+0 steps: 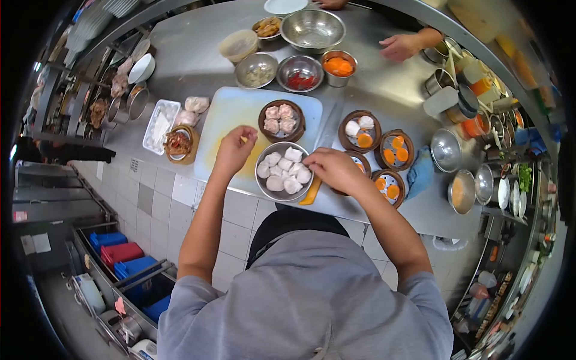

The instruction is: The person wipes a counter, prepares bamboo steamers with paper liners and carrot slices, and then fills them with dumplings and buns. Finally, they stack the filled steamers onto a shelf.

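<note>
A metal bowl (262, 188) full of pale white dumplings (284, 170) sits at the near edge of the cutting board (219, 114). My right hand (337, 170) is at the bowl's right side, its fingers closed on the rim. Left of the bowl, my left hand (237, 149) is raised over the board with loosely curled fingers and nothing visible in them. Just beyond the bowl stands a bamboo steamer (262, 122) holding several pinkish dumplings (280, 118). A yellow handle (311, 193) shows beside the bowl, partly under my right hand.
More bamboo steamers (342, 135) with white dumplings and orange slices stand at right, beside a blue cloth (421, 174). Metal bowls (313, 29) of ingredients line the back. A white tray (147, 135) is at left. Another person's hand (403, 47) reaches in at the far right.
</note>
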Demonstrator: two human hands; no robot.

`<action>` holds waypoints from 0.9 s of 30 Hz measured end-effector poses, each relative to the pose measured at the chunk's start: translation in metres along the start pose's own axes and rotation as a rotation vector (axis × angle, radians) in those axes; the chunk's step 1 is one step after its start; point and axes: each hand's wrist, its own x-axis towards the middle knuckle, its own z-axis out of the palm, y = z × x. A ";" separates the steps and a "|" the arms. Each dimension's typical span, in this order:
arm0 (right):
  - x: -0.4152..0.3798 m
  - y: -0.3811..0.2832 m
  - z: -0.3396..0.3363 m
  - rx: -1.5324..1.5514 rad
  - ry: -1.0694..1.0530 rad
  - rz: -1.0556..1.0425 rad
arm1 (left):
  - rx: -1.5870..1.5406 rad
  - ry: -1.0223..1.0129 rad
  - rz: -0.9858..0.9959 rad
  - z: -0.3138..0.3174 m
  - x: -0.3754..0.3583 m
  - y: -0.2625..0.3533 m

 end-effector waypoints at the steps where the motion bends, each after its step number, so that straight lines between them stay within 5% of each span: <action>1: 0.005 -0.006 0.009 -0.120 -0.100 -0.007 | 0.072 -0.057 0.074 -0.003 -0.011 -0.004; 6: 0.026 -0.032 0.037 -0.508 -0.330 0.094 | 0.426 -0.171 0.472 0.001 -0.065 0.003; 13: 0.031 -0.034 0.044 -0.591 -0.392 0.123 | 0.548 -0.351 0.421 0.014 -0.056 -0.004; 16: 0.021 -0.015 0.035 -0.344 -0.226 0.116 | 0.495 -0.391 0.358 0.003 -0.047 0.012; 17: 0.015 0.002 0.029 -0.175 -0.133 0.066 | 0.430 -0.334 0.388 0.003 -0.045 0.011; 20: -0.003 0.012 -0.024 0.482 0.006 0.715 | -0.126 -0.478 0.034 0.012 -0.030 0.005; 21: -0.011 0.027 -0.038 0.404 0.108 0.753 | -0.485 -0.477 -0.021 0.028 -0.027 -0.001; 22: -0.021 0.047 -0.049 0.326 0.207 0.794 | -0.522 -0.518 -0.089 0.037 -0.026 0.011; 24: -0.040 0.113 -0.054 -0.032 0.362 0.550 | -0.589 -0.599 -0.233 0.057 -0.025 0.044; 27: -0.039 0.137 -0.067 -0.337 0.260 0.337 | -0.322 -0.717 -0.045 0.105 -0.018 0.064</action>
